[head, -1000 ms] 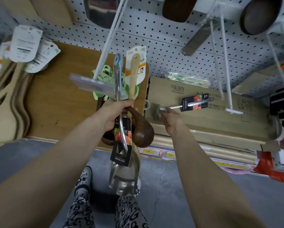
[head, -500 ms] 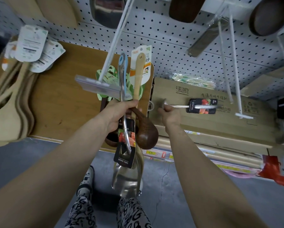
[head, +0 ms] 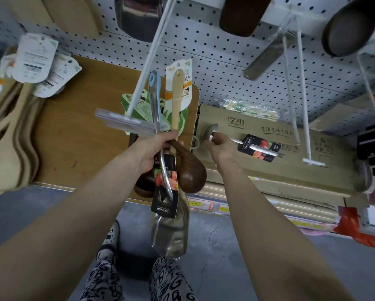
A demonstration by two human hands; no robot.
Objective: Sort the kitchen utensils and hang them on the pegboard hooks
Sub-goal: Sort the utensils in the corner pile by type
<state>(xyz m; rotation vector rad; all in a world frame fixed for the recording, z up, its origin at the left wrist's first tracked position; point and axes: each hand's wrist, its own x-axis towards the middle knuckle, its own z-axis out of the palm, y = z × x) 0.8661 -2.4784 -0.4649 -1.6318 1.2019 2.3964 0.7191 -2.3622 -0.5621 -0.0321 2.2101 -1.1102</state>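
Observation:
My left hand [head: 154,148] grips a bundle of utensils: a steel turner with a blue-tipped handle [head: 155,98], a wooden spoon with a light handle [head: 175,101] and dark brown wooden ladles [head: 191,170]. The steel blade [head: 171,233] hangs below with a black label. My right hand [head: 221,146] holds the bowl end of a small steel ladle [head: 258,146] with a black label, lying over a cardboard box [head: 312,170]. White pegboard [head: 204,51] with long white hooks [head: 151,55] rises behind.
A wooden shelf board [head: 73,137] holds pale wooden spatulas [head: 6,137] with paper tags at the left. Dark ladles and spatulas hang from the pegboard's top. A packet of chopsticks [head: 249,107] lies on the box. Empty white hooks [head: 304,105] stick out at the right.
My right hand has shifted a little left along the box with the small ladle; the ladle's handle end now tilts lower to the right. The left hand keeps its bundle still.

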